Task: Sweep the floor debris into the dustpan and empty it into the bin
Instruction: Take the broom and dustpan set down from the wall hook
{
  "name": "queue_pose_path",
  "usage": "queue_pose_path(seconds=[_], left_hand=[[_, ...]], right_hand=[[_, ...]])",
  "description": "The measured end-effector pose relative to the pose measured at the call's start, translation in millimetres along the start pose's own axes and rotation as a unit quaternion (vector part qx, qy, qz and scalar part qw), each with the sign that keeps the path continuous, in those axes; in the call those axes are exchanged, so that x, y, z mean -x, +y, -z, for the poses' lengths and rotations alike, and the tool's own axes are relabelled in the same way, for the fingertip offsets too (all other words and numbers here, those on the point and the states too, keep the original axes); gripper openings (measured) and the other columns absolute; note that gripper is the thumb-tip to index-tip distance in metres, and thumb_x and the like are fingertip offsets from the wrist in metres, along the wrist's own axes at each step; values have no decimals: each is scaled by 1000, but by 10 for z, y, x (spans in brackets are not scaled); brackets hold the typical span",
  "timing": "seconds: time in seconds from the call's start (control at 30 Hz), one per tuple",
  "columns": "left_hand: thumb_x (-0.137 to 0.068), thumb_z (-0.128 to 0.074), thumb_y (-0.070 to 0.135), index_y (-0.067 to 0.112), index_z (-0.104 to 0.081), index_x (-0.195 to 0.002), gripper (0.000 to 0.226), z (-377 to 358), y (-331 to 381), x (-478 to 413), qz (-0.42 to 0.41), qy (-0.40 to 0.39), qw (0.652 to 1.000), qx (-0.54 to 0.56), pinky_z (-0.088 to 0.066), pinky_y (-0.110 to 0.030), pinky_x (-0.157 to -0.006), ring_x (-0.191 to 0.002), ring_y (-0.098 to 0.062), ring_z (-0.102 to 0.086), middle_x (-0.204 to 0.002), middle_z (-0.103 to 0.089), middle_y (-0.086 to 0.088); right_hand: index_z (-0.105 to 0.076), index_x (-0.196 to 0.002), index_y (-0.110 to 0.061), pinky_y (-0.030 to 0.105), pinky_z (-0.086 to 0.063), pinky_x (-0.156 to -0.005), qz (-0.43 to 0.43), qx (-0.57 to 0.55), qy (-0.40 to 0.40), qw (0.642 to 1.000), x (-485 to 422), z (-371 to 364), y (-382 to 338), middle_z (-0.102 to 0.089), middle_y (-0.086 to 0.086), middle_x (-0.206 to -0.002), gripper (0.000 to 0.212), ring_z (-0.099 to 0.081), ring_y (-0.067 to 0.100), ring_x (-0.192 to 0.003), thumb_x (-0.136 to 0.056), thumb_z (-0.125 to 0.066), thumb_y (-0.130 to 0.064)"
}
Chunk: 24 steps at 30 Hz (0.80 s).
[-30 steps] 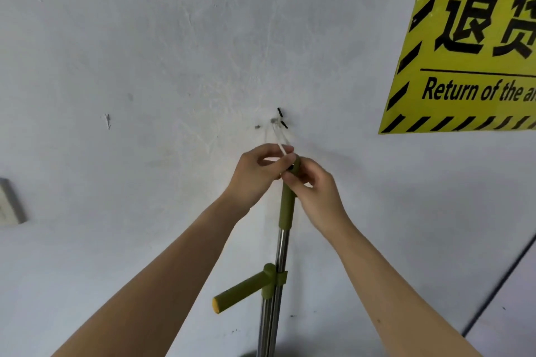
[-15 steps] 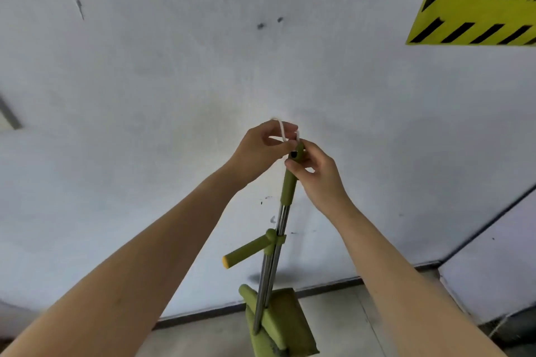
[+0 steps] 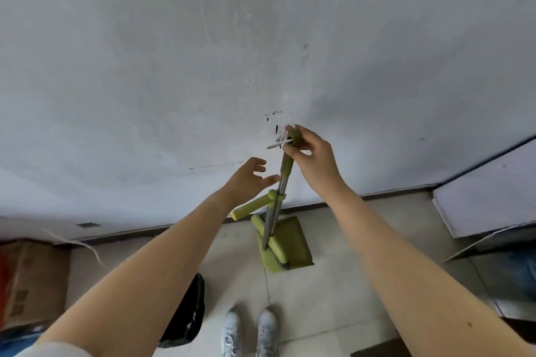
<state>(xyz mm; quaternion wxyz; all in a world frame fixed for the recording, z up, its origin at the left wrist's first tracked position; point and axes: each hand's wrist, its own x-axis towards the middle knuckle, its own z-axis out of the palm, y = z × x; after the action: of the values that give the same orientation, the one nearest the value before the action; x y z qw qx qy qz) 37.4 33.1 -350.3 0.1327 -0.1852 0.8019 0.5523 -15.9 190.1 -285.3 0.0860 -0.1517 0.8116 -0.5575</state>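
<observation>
Green plastic grip pinched by right hand — steel shaft below.

Wall: your grey wall fills the upper frame, scuffed with dark marks.
Box: you have a cardboard box at the lower left, against the wall.
Bag: a black bag sits just left of your white shoes.
Floor: pale floor tiles lie under you.
</observation>
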Motion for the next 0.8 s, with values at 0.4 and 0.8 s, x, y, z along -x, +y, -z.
queue_pose_path(seconds=[0.4,0.8], left_hand=[[-83,-62,38,22,-50,-132,53,-795,-1127,-363,55,28,973,-220,-35,-39,-101,-117,-26,-53,-123,-61,-1],[-101,-30,45,11,-47,-112,40,-1158,-1269,-440,21,-15,934,-356,-27,-45,-98,-119,-31,-40,-122,-54,-10]], right_hand=[[-65,-90,-29,11,-51,-74,-18,8,-27,999,-35,-160,466,-64,-7,-93,16,-61,4,-84,-83,-69,-16],[-42,-44,-24,27,-30,-53,-163,-95,-22,982,33,-124,757,-36,-6,-43,43,-30,14,-46,-83,-59,-14]])
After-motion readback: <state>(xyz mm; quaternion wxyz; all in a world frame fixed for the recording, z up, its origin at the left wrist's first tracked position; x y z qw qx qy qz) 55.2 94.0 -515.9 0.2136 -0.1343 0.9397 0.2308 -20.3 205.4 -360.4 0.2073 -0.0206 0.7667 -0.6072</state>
